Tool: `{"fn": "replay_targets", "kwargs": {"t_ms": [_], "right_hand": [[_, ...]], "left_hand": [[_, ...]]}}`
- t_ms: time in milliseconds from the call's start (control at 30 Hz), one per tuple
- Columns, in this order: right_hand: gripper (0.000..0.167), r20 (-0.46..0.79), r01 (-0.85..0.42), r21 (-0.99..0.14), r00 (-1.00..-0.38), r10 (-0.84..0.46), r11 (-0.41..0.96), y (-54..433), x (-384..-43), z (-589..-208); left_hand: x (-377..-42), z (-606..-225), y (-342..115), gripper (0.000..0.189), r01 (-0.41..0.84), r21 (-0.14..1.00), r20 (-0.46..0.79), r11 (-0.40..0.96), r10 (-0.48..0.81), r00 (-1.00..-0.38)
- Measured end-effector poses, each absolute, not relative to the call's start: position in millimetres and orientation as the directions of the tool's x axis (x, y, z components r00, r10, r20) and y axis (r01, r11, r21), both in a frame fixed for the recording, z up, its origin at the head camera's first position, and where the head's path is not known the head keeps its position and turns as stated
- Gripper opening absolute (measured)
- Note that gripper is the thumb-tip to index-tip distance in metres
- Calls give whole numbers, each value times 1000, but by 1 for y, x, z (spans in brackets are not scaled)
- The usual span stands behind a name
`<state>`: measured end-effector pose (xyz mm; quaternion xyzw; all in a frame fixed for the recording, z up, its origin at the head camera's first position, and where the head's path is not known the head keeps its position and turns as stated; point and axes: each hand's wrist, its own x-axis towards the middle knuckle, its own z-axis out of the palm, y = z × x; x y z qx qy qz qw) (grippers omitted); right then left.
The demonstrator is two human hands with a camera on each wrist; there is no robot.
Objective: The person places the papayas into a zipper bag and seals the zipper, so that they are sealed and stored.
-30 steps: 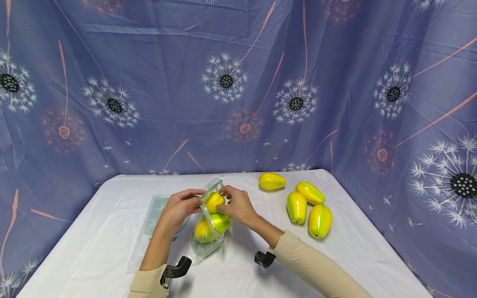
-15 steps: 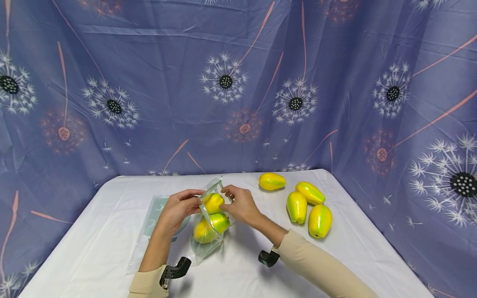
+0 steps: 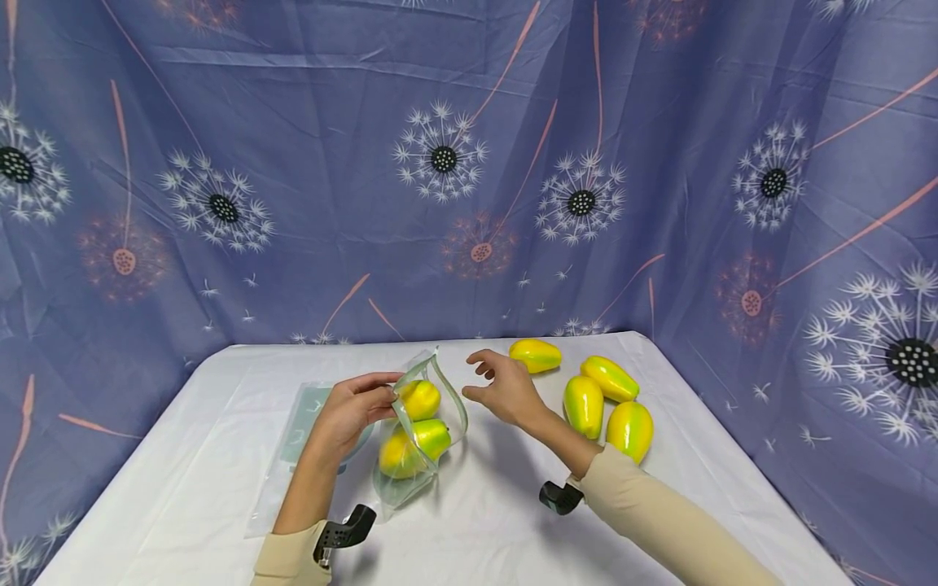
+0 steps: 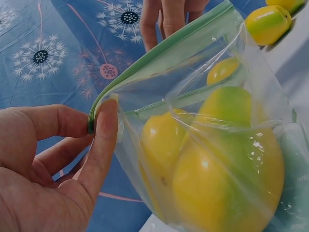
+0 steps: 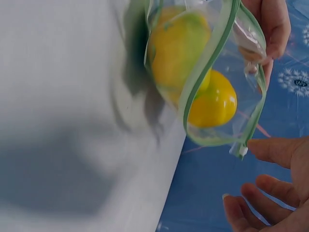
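Note:
In the head view my left hand (image 3: 350, 413) pinches the rim of a clear zip bag (image 3: 401, 493) between thumb and finger. The bag's green-edged mouth gapes toward the right. Inside it lie yellow-green papayas, one (image 3: 421, 400) near the mouth and others lower down, one of them large in the left wrist view (image 4: 227, 174). My right hand (image 3: 504, 391) is off the bag, its fingers loosely bent and holding nothing. In the right wrist view its fingertip overlaps the white zip slider (image 5: 241, 151) at the mouth's corner.
Several loose papayas lie at the right of the white table (image 3: 506, 537), the rearmost one (image 3: 544, 356) just behind my right hand. A flat clear bag with teal print (image 3: 304, 415) lies under my left forearm. Patterned cloth (image 3: 337, 163) hangs behind the table.
My right hand has let go of the bag's right rim and moved right, toward the loose papayas. The mouth now stands wider. My left hand has kept its grip in place.

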<state>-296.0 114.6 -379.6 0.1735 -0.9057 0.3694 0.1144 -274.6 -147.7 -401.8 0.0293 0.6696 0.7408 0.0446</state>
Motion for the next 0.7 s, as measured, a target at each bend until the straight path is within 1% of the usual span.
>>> {"fn": "replay_targets", "kwargs": {"t_ms": [267, 533, 700], "right_hand": [[43, 289, -345, -640, -936, -201, 687, 137, -298, -376], [50, 258, -306, -610, -949, -182, 731, 168, -300, -370], [59, 181, -233, -606, -972, -153, 761, 190, -302, -367]], "left_hand": [[-274, -399, -149, 40, -31, 992, -17, -125, 113, -993], [-273, -398, -148, 41, -22, 987, 1, -160, 140, -990], [-273, -398, -148, 41, -17, 986, 7, -167, 139, -990]]}}
